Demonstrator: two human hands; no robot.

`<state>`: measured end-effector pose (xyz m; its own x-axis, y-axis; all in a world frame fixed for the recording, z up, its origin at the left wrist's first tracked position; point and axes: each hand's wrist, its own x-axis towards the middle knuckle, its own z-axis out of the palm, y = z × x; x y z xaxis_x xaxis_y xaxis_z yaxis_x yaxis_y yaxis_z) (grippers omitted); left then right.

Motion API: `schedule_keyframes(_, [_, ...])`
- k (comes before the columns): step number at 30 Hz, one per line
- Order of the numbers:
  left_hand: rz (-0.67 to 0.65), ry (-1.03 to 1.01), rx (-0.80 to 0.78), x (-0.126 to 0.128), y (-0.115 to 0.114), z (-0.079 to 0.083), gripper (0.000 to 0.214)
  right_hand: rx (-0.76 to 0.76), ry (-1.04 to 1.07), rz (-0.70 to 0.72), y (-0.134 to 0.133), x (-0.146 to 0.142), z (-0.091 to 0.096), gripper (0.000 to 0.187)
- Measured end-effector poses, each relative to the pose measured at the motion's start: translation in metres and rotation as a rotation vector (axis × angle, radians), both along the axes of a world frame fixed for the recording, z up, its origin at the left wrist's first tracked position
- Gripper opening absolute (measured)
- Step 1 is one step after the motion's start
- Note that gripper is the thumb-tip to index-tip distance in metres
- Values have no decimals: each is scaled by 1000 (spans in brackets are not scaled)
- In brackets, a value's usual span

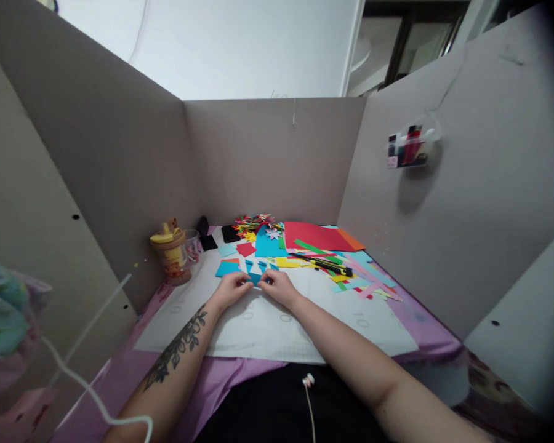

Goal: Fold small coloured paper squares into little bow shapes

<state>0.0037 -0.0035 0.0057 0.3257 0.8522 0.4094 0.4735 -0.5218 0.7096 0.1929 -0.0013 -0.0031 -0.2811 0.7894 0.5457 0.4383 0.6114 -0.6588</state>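
Observation:
Between my two hands is a small piece of blue paper (255, 279), low over the white sheet. My left hand (233, 287) pinches its left side, and my right hand (277, 285) pinches its right side. Part of the paper is hidden by the fingers. Just beyond the hands lie small folded blue paper pieces (262, 266). A stack of blue paper squares (228, 269) with a bit of orange showing sits beside my left hand. Farther off are a red paper square (246, 249) and a light blue one (227, 250).
A yellow-lidded cup (173, 255) and a clear cup (192, 246) stand at the left. Folded paper stars (253, 224) are heaped at the back. Red sheets (309, 237), a black-and-yellow cutter (330, 266) and colored paper strips (369, 283) lie at the right. Grey partitions (277, 160) enclose the table.

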Motion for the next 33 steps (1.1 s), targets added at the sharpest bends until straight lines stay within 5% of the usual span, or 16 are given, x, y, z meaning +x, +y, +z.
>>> schedule_keyframes(12, [-4, -239, -122, 2, 4, -5, 23, -68, 41, 37, -2, -1, -1, 25])
schedule_keyframes(33, [24, -198, -227, 6, -3, 5, 20, 35, 58, 12, 0, -1, -3, 24])
